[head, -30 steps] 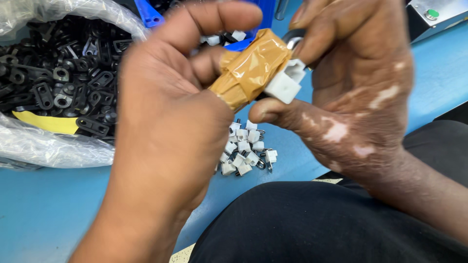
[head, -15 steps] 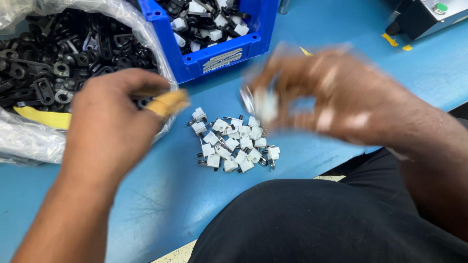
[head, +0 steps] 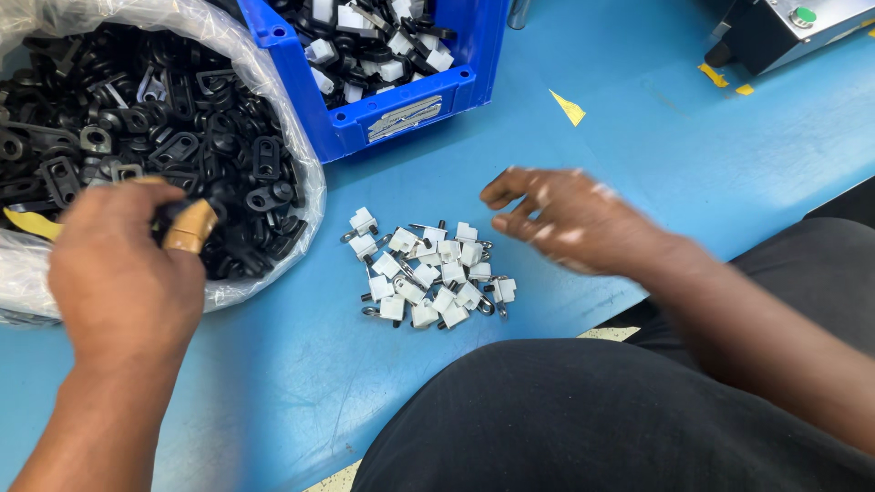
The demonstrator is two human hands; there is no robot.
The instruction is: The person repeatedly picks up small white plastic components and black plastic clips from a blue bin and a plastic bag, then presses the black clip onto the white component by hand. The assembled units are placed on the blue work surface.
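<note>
My left hand [head: 123, 269] reaches into a clear plastic bag [head: 305, 196] full of black plastic clips [head: 182, 137]. Tan tape [head: 190, 226] is wrapped round one of its fingers, and the fingertips are curled down among the clips, hidden by the back of the hand. My right hand [head: 574, 223] hovers, blurred, just right of a small pile of white clips with metal pins [head: 428, 273] on the blue table [head: 638, 118]. Its fingers are loosely spread and hold nothing.
A blue bin [head: 401, 105] with mixed white and black parts stands behind the pile. A dark machine with a green button [head: 784, 27] sits at the back right. A yellow tape scrap [head: 569, 107] lies on the table. My dark trousers [head: 592, 419] fill the near edge.
The hands, held together at first around a white clip, have parted. My left hand went into the bag of black clips; my right hand dropped towards the white pile.
</note>
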